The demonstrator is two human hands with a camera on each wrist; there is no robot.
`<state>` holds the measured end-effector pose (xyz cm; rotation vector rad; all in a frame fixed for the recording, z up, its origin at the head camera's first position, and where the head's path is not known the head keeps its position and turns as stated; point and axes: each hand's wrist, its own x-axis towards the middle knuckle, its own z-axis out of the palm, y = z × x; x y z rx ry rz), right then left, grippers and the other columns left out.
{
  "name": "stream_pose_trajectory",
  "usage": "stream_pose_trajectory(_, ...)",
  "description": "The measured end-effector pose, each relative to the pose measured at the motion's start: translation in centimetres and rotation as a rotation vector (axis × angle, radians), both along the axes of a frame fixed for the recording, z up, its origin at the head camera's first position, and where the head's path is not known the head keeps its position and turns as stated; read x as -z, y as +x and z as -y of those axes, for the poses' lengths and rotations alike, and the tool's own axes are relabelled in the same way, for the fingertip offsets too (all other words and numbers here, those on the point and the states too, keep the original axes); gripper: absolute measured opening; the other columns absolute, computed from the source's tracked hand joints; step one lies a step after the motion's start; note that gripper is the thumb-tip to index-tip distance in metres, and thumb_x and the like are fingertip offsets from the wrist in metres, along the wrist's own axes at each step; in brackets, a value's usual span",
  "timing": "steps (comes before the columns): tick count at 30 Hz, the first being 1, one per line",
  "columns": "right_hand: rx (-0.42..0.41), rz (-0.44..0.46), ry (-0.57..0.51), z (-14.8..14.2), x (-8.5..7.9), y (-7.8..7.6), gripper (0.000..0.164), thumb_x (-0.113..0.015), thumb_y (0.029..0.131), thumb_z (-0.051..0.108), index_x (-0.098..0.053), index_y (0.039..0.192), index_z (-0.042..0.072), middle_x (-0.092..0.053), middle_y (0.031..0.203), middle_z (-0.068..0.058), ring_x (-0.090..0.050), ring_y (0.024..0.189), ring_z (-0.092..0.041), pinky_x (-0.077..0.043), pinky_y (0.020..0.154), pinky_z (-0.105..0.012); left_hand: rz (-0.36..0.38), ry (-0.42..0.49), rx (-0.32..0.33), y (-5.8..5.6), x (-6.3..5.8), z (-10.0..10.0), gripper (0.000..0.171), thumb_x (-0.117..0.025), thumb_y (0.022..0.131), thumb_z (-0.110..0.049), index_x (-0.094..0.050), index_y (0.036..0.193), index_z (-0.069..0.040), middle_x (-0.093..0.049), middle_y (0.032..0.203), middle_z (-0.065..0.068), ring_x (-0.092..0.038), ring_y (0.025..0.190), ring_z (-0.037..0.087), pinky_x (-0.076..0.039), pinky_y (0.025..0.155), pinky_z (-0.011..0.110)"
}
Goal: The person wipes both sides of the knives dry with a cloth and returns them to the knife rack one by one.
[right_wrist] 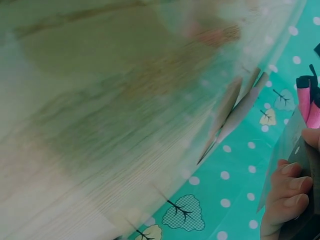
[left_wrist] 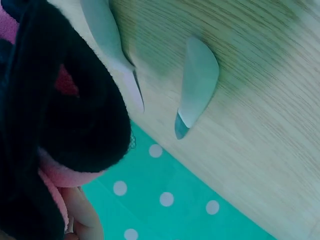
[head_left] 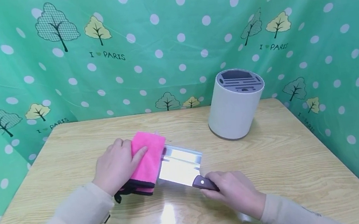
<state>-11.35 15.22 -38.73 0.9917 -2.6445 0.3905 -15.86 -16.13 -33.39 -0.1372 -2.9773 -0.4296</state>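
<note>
A cleaver (head_left: 180, 166) with a broad shiny blade and a dark handle (head_left: 201, 183) is held above the table, blade pointing left. My right hand (head_left: 234, 191) grips that handle; in the right wrist view the fingers (right_wrist: 287, 192) curl round it. My left hand (head_left: 117, 164) holds a folded pink cloth (head_left: 150, 151) with black edging, thumb on top. The cloth covers the far left end of the blade. In the left wrist view its black edging (left_wrist: 100, 130) hides most of the hand.
At the back right stands a white cylindrical knife block (head_left: 235, 111) with a slotted dark top. Two pale, slender objects, one knife-like (left_wrist: 102, 35) and one rounded (left_wrist: 200, 82), lie on the wooden table (head_left: 294, 156). A green dotted curtain (head_left: 174, 51) hangs behind.
</note>
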Motion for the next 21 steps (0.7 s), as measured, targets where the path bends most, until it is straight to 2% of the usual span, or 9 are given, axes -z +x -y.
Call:
stream_pose_trajectory(6, -0.008, -0.019, -0.001, 0.2, -0.1, -0.1, 0.021, -0.071, 0.089, 0.034, -0.064, 0.091, 0.014, -0.06, 0.069, 0.011, -0.041, 0.054, 0.002, -0.031, 0.045, -0.014, 0.007, 0.004, 0.004, 0.1, 0.1, -0.4, 0.051, -0.051, 0.098, -0.053, -0.061, 0.098, -0.002, -0.053, 0.086, 0.009, -0.049, 0.071, 0.023, -0.04, 0.053, 0.031)
stream_pose_trajectory(15, 0.0, 0.012, 0.001, 0.4, -0.2, -0.1, 0.022, -0.071, 0.089, 0.034, -0.062, 0.087, 0.015, -0.058, 0.069, 0.011, -0.04, 0.054, 0.001, -0.031, 0.046, -0.014, 0.028, 0.029, 0.016, 0.2, 0.1, -1.3, 0.054, -0.05, 0.099, -0.053, -0.061, 0.102, -0.001, -0.053, 0.089, 0.01, -0.049, 0.072, 0.022, -0.041, 0.053, 0.031)
stream_pose_trajectory(18, 0.006, 0.023, 0.002, 0.5, -0.2, -0.1, 0.022, -0.071, 0.089, 0.035, -0.061, 0.085, 0.016, -0.057, 0.068, 0.011, -0.04, 0.054, 0.001, -0.03, 0.046, -0.015, 0.031, 0.029, 0.019, 0.2, 0.2, -1.6, 0.061, -0.05, 0.098, -0.054, -0.061, 0.118, 0.003, -0.055, 0.092, 0.011, -0.05, 0.073, 0.023, -0.042, 0.054, 0.031)
stream_pose_trajectory(21, 0.01, 0.033, 0.001, 0.6, -0.2, -0.1, 0.023, -0.071, 0.09, 0.035, -0.06, 0.083, 0.016, -0.056, 0.067, 0.012, -0.04, 0.054, 0.001, -0.03, 0.046, -0.015, 0.038, 0.03, 0.022, 0.2, 0.3, -2.0, 0.07, -0.05, 0.098, -0.054, -0.054, 0.133, 0.006, -0.056, 0.095, 0.012, -0.052, 0.075, 0.023, -0.044, 0.055, 0.032)
